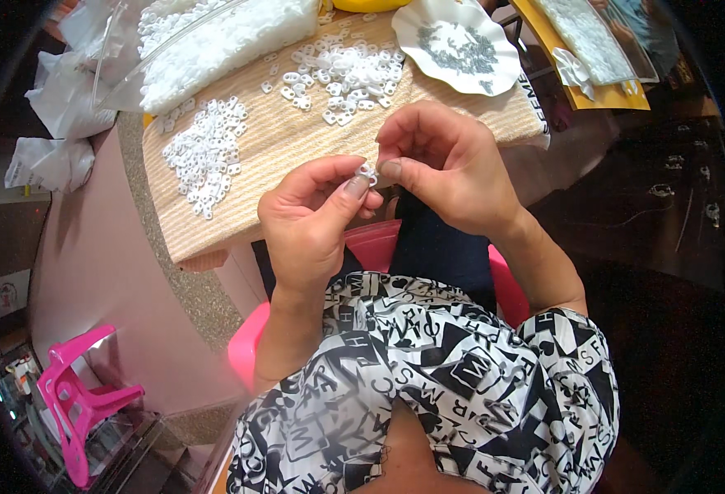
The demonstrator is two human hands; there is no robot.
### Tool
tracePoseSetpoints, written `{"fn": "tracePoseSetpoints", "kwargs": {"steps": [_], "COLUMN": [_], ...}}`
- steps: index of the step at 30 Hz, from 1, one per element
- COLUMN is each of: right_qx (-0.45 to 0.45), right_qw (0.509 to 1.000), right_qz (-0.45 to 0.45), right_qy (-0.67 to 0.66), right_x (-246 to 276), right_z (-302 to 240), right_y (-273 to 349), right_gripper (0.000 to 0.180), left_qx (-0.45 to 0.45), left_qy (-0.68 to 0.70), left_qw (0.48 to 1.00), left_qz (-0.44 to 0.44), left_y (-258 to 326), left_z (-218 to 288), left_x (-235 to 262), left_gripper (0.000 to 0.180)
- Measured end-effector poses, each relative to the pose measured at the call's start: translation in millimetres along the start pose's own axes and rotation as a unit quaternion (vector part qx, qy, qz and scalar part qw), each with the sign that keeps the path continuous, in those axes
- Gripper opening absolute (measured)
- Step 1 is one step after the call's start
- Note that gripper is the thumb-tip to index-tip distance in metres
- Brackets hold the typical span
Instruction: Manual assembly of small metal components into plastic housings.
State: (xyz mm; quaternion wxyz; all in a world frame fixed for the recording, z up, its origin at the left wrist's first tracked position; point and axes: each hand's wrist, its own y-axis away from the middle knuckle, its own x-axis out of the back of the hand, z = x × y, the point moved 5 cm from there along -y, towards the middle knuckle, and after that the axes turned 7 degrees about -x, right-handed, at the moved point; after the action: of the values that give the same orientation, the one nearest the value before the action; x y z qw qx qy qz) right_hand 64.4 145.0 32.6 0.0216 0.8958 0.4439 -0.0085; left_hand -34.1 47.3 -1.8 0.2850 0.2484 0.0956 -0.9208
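Observation:
My left hand (309, 214) is closed in a pinch on a small white plastic piece (369, 172) with a hole in it, above the near edge of the table. Right beside it, my right hand (453, 169) has thumb and forefinger pressed together at the piece; whatever they hold is too small to make out. Beyond the hands lie a pile of flat white two-holed pieces (206, 156) on the left and a looser pile of similar white pieces (354, 74) in the middle. A white wavy-rimmed plate (504, 72) holds small grey parts (474, 59) and white bits.
A striped beige cloth (272, 123) covers the table. At the back left lies a clear bag of white pieces (231, 53); another bag (585, 37) rests on a yellow sheet (605, 99) at right. White plastic bags (58, 165) and a pink stool (74, 395) are on the left.

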Motion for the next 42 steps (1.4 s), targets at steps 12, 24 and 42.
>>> {"fn": "tracePoseSetpoints", "kwargs": {"steps": [12, 24, 42], "right_qx": [-0.025, -0.026, -0.069], "right_qw": [0.999, 0.993, 0.994], "right_qz": [-0.012, -0.01, -0.037], "right_qy": [0.037, 0.11, -0.079], "right_x": [-4, -8, -3], "right_z": [-2, 2, 12], "right_y": [5, 7, -4], "right_gripper": [0.017, 0.016, 0.018], "left_qx": [-0.071, -0.135, -0.07], "left_qy": [-0.114, -0.204, -0.087], "left_qw": [0.991, 0.969, 0.993], "left_qz": [0.006, -0.027, 0.03], "left_y": [6, 7, 0], "left_z": [9, 9, 1], "left_x": [-5, -6, 3], "left_gripper": [0.011, 0.011, 0.011]}}
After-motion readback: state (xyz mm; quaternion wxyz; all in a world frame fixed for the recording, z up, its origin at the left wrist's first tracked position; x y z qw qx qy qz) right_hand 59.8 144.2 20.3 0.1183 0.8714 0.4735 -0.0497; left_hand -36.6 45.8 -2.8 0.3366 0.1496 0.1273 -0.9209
